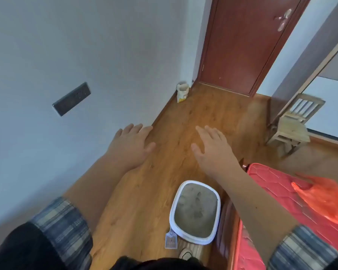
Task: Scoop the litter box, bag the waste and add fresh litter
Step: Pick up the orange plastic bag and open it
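A white-rimmed litter box [173, 221] filled with grey litter stands on the wooden floor below my hands, beside the bed. A pale slotted scoop [171, 240] lies on the floor at its near left corner. An orange-red plastic bag [328, 199] rests on the red mattress at the right. A pale litter bag [182, 91] stands against the wall far ahead. My left hand [132, 145] and my right hand [213, 147] are both stretched forward in the air, fingers straight, holding nothing.
A red mattress [271, 184] on a wooden bed frame fills the right side. A small wooden chair [293, 123] stands at the far right near a mirror. A dark red door [242, 41] is shut ahead. The white wall [66, 55] runs along the left.
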Demonstrator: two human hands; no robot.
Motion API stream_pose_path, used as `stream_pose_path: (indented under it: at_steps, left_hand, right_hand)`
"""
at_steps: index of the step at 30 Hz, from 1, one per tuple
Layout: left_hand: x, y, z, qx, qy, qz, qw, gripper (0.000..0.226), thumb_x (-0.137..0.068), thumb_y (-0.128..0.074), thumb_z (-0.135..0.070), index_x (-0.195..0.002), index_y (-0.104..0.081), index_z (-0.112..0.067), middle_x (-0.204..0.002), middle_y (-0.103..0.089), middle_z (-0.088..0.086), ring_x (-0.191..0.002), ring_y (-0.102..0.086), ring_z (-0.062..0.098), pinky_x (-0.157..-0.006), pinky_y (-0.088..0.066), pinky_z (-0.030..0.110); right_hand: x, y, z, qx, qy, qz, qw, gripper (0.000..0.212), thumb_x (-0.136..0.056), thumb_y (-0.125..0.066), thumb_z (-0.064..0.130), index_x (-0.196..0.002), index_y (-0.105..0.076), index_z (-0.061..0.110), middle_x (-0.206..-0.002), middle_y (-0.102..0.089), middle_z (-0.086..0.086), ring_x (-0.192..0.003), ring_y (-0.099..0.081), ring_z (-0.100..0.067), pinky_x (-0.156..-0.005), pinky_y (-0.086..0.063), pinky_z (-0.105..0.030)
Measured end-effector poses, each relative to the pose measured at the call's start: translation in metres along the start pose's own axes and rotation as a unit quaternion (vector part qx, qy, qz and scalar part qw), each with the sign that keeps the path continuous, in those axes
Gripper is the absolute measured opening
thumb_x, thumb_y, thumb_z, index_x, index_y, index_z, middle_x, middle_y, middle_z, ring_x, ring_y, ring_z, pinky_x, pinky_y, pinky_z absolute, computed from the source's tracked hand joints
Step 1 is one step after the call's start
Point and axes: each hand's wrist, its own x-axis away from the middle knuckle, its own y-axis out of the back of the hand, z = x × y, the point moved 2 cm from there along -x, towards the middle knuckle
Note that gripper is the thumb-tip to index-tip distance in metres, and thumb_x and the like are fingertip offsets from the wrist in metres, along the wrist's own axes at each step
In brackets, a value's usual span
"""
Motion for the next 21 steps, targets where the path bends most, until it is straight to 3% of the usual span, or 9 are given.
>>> stream_pose_path:
  at_steps: [6,14,21]
  left_hand:
    - [-0.055,-0.011,0.003,-0.001,0.011,0.025,1.000,0.060,-0.100,-0.033,-0.053,-0.155,-0.022,-0.032,-0.162,-0.026,0.002,-0.151,-0.016,0.026,-0.122,-0.016,0.048]
    - [-0.163,-0.020,0.067,-0.008,-0.002,0.042,0.999,0.060,-0.100,-0.031,-0.054,-0.154,-0.021,-0.032,-0.162,-0.024,0.002,-0.151,-0.014,0.027,-0.122,-0.015,0.050]
    - [-0.306,-0.009,0.143,-0.005,-0.069,0.076,0.995,0.060,-0.101,-0.033,-0.053,-0.155,-0.021,-0.031,-0.162,-0.024,0.003,-0.150,-0.017,0.028,-0.121,-0.017,0.049]
  right_hand:
    - [-0.059,-0.016,-0.010,0.016,0.013,0.057,0.998,0.058,-0.103,-0.034,0.049,-0.157,-0.017,0.034,-0.165,-0.016,0.003,-0.153,-0.003,-0.020,-0.120,-0.018,-0.048]
    - [-0.168,-0.051,0.016,0.031,0.001,0.088,0.996,0.059,-0.103,-0.033,0.049,-0.158,-0.014,0.034,-0.166,-0.013,0.004,-0.153,-0.001,-0.020,-0.121,-0.016,-0.046]
    - [-0.293,-0.082,0.051,0.022,-0.096,0.054,0.994,0.060,-0.101,-0.037,0.047,-0.157,-0.019,0.031,-0.164,-0.021,0.001,-0.152,-0.005,-0.022,-0.122,-0.019,-0.050]
